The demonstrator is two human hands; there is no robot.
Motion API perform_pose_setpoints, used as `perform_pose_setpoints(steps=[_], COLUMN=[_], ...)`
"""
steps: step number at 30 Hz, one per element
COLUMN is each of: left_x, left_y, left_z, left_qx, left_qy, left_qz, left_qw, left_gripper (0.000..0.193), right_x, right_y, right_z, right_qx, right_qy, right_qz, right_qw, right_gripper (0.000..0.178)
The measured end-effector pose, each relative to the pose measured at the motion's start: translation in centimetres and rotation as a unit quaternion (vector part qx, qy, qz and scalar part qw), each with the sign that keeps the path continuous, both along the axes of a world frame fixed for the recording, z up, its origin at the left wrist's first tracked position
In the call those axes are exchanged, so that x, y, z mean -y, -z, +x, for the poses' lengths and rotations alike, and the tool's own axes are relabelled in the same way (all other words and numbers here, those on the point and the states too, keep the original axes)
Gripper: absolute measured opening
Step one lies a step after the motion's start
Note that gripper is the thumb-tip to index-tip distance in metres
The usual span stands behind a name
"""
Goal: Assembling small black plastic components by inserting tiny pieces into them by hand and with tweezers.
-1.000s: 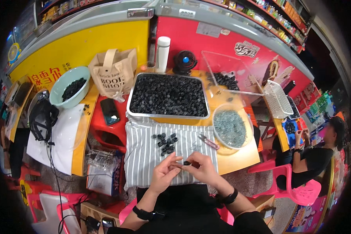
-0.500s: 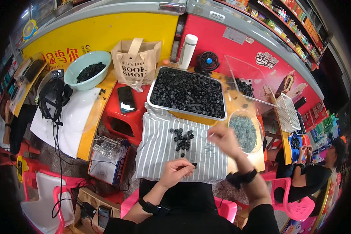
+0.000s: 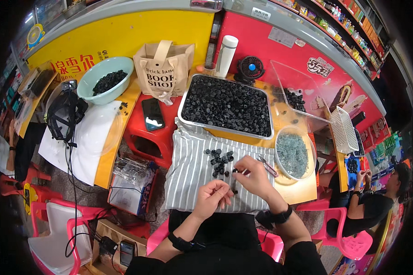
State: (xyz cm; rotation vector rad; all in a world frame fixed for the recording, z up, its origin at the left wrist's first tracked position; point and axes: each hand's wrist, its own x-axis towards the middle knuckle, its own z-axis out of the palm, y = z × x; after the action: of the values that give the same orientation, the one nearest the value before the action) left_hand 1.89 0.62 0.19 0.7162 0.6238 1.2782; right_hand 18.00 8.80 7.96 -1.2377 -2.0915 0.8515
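On the grey-and-white striped cloth in front of me lies a loose cluster of small black round plastic parts. My right hand hovers at the right of this cluster, thumb and forefinger pinched around one small black plastic part. Just left of it is my left hand, its fingers curled and thumb pressed in. Whatever they hold, if anything, is hidden. Close to the left fingertips is another black piece; I cannot tell if it is held. Small snips with reddish handles lie beyond my right hand.
A metal-rimmed tray full of black parts stands behind the cloth. Right of it are a round tub of clear greenish pieces and a transparent box. A phone rests on a red stool. A person sits far right.
My right hand has come left and nearer to me, beside the left hand, and now pinches a black part. The snips have come into sight. The view has shifted slightly.
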Motion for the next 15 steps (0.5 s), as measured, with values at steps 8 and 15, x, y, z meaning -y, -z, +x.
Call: perform_pose_setpoints(steps=[8,15], left_x=[-0.6,-0.6], left_y=[-0.1,0.0], left_z=[-0.2,-0.8], left_qx=[0.020,0.196], left_qy=[0.074,0.001], left_qz=[0.035,-0.063], left_qw=[0.996,0.979], left_gripper=[0.020,0.022], right_x=[5.7,2.8], right_y=[-0.3,1.7], right_z=[0.4,-0.1], right_qx=[-0.018,-0.047], right_qy=[-0.062,0.071], right_qz=[0.150,0.014], right_qw=[0.987,0.996], right_gripper=[0.027,0.013])
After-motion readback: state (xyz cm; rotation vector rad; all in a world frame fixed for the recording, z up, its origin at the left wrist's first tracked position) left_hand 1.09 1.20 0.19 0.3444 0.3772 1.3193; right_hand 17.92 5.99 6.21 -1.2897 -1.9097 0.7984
